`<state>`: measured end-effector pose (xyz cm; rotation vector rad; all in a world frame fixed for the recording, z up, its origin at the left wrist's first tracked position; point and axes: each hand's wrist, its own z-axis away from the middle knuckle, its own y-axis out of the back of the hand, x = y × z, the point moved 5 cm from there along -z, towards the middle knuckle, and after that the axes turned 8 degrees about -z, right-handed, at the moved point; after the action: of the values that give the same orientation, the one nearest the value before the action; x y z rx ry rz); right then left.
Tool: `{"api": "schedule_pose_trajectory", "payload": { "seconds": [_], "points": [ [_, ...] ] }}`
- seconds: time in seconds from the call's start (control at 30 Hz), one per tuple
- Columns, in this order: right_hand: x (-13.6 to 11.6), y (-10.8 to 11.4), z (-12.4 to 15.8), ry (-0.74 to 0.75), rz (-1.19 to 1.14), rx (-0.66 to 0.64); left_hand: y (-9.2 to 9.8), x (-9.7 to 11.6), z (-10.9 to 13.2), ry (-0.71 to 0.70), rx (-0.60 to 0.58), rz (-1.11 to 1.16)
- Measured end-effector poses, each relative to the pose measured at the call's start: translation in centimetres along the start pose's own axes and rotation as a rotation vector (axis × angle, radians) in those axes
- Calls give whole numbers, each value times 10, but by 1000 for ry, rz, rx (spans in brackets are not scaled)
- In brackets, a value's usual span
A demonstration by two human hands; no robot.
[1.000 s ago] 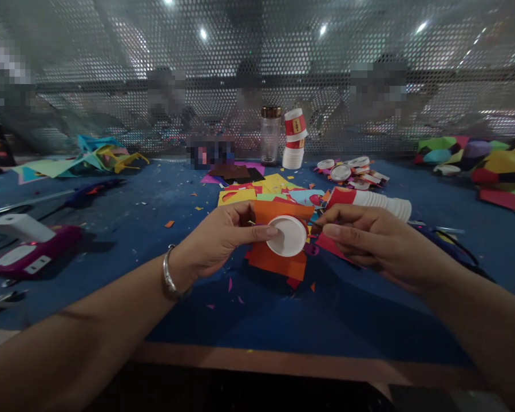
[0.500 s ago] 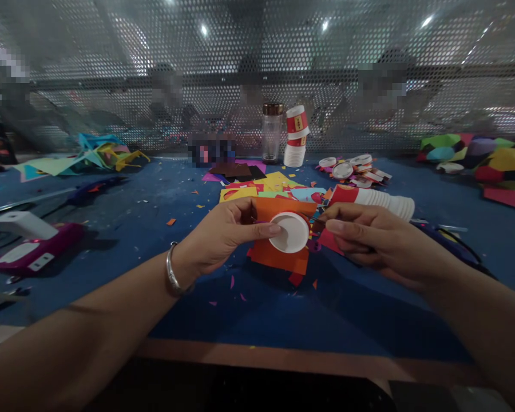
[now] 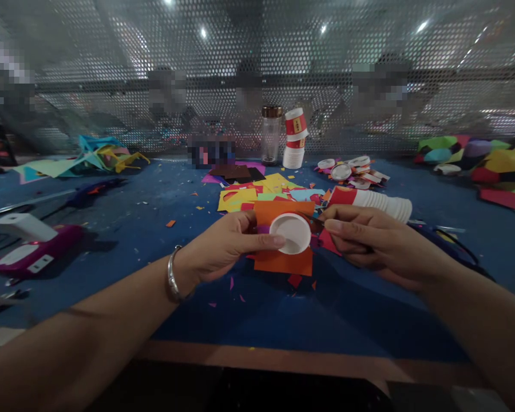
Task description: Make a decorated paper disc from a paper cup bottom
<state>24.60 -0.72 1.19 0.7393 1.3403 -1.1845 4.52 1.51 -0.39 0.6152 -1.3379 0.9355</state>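
Pinched between thumb and fingers, a shallow white paper piece (image 3: 298, 230), round and rimmed like the bottom of a cup, is held by the left hand (image 3: 223, 243), the thumb pressing its left inner side. It sits near the middle of the scene, above the near half of the blue table (image 3: 163, 320), its hollow turned towards the viewer. Just to its right, the right hand (image 3: 375, 243) closes thumb and forefinger on a thin dark tool (image 3: 315, 220), whose tip points left at the piece's upper right rim; whether it touches cannot be told. Orange paper (image 3: 283, 264) shows behind the white piece, above and below it; whether the left fingers also grip it is hidden. Beyond the hands lie coloured sheets (image 3: 240, 198), with a nested row of paper cups (image 3: 381, 205) on its side behind the right hand. Farther off, a clear bottle (image 3: 270, 137) stands beside a leaning stack of red and white cups (image 3: 294, 137), and cut cup rounds (image 3: 341, 171) lie heaped to their right. On the left is a magenta power strip (image 3: 64, 240) bearing a white adapter (image 3: 23, 226).
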Motion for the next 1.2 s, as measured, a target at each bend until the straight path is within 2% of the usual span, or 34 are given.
{"api": "schedule_pose_trajectory", "payload": {
  "seconds": [0.1, 0.27, 0.37, 0.53, 0.8, 0.93, 1.2],
  "points": [
    [0, 1, 0, 4, -5, 8, -2, -4, 1, 60, 2, -22],
    [-1, -1, -1, 1, -6, 9, -1, -5, -1, 56, 48, 39],
    [-1, -1, -2, 4, -3, 0, -1, -7, -2, 51, 35, 75],
    [0, -1, -1, -1, 1, 12, -6, -9, -2, -11, -63, 59],
    [2, 0, -1, -25, -5, 22, -5, -1, -3, -109, -41, 35],
    [2, 0, -3, -19, -13, 16, -3, 1, -2, -126, 15, 14],
    [3, 0, -2, -16, -8, 11, -4, -6, -3, -61, -30, -33]
  ]
}}
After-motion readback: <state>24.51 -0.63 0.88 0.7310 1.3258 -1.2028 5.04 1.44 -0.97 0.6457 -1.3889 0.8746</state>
